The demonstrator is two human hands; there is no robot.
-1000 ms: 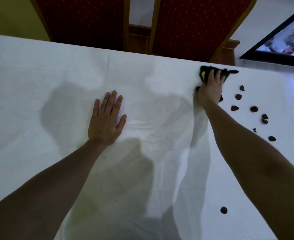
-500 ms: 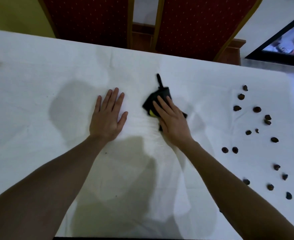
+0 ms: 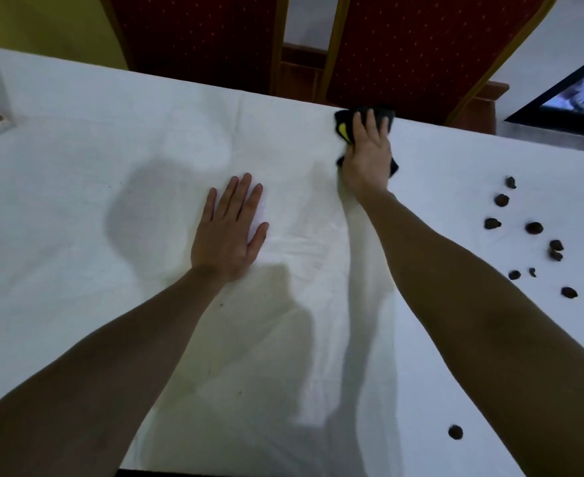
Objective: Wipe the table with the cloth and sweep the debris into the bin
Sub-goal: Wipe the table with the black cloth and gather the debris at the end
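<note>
Pressing the black cloth flat-palmed at the table's far edge, right hand risks pushing it overboard; debris sits right of it, left hand splayed, empty.

A dining or banquet room, to judge by its furnishings: a long table under a plain white tablecloth, with two chairs upholstered in dotted red fabric and framed in gold-toned wood drawn up along the table's far edge. Beyond the table's far left corner stands a yellow wall; off its far right corner lies pale polished flooring and a dark-framed screen showing a picture.
</note>
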